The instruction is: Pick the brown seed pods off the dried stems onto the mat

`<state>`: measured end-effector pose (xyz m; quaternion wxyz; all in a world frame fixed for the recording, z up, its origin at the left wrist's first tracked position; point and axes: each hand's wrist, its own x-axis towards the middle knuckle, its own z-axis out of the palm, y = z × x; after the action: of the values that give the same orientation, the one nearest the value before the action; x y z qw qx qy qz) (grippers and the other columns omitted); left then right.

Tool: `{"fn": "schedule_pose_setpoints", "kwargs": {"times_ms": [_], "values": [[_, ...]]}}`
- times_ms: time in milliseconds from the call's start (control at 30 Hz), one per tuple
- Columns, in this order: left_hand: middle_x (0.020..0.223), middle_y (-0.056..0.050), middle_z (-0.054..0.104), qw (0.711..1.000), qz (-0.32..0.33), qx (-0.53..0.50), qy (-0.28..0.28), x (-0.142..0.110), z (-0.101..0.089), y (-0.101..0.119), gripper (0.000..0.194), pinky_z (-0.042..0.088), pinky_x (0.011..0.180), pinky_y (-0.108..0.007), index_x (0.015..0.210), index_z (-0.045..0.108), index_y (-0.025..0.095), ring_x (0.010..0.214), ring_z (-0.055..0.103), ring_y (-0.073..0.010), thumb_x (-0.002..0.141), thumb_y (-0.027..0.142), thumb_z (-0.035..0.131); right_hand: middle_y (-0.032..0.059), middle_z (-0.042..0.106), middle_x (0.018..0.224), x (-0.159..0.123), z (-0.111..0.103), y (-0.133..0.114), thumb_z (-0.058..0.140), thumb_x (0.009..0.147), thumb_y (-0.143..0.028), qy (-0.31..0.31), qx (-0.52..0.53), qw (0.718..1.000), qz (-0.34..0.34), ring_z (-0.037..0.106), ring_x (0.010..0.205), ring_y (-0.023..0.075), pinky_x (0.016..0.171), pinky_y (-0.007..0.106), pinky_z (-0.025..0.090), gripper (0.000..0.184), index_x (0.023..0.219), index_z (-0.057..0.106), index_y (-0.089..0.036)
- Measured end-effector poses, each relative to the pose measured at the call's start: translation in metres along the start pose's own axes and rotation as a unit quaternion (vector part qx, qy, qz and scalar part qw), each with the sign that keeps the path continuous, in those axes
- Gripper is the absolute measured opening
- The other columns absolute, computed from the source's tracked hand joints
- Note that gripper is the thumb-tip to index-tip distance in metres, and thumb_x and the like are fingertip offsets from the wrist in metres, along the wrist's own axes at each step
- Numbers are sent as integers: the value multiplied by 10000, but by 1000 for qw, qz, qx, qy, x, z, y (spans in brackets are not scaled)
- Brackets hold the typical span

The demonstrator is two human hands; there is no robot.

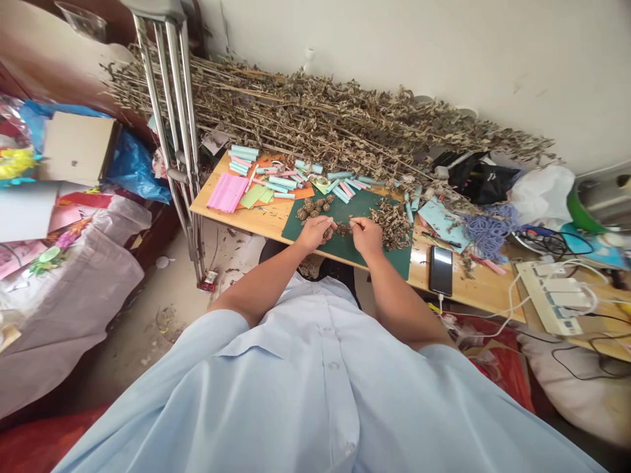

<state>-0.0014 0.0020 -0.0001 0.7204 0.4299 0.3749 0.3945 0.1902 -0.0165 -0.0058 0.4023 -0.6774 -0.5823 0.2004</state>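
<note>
Your left hand (315,233) and right hand (365,236) curl half closed over a green cutting mat (357,213) on the tabletop (473,282), just beside dried plant clusters (313,209); whether either holds anything is hidden from view.

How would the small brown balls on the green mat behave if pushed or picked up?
The brown balls look round, so they would probably roll on the flat green mat. They seem made of dried leaf, so they are likely light and crumbly, perhaps shedding flakes if squeezed.
</note>
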Motion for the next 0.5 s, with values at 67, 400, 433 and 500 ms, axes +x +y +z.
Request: {"fn": "schedule_pose_setpoints", "kwargs": {"times_ms": [67, 400, 433, 500], "values": [[545, 18, 524, 1000, -2, -3, 1, 0, 0, 0, 383, 223, 412, -193, 835, 631, 141, 408, 363, -53, 897, 519, 628, 68, 775, 911, 3, 2, 3, 624, 804, -356, 7, 6, 1000, -5, 695, 851, 244, 856, 382, 527, 199, 839, 764, -219], [546, 25, 517, 1000, -5, -7, -1, 1, 1, 2, 373, 220, 405, -193, 824, 630, 143, 403, 367, -49, 886, 510, 652, 78, 786, 1040, 26, 4, 15, 594, 874, -290, -102, -103, 989, -39, 700, 1025, 282, 983, 449, 519, 226, 928, 804, -228], [546, 25, 518, 1000, -6, -7, 1, 1, 1, 2, 378, 222, 406, -192, 824, 630, 143, 403, 367, -49, 886, 515, 653, 80, 783, 1067, 27, 3, 15, 572, 889, -286, -114, -113, 986, -44, 694, 1053, 287, 997, 458, 513, 245, 936, 806, -229], [546, 24, 520, 1000, -6, -10, 1, 1, 1, 1, 382, 224, 406, -192, 827, 628, 144, 400, 361, -47, 888, 520, 650, 76, 780, 1093, 28, 1, 16, 554, 901, -282, -124, -116, 985, -38, 690, 1081, 289, 1013, 466, 509, 262, 948, 808, -235]]}}
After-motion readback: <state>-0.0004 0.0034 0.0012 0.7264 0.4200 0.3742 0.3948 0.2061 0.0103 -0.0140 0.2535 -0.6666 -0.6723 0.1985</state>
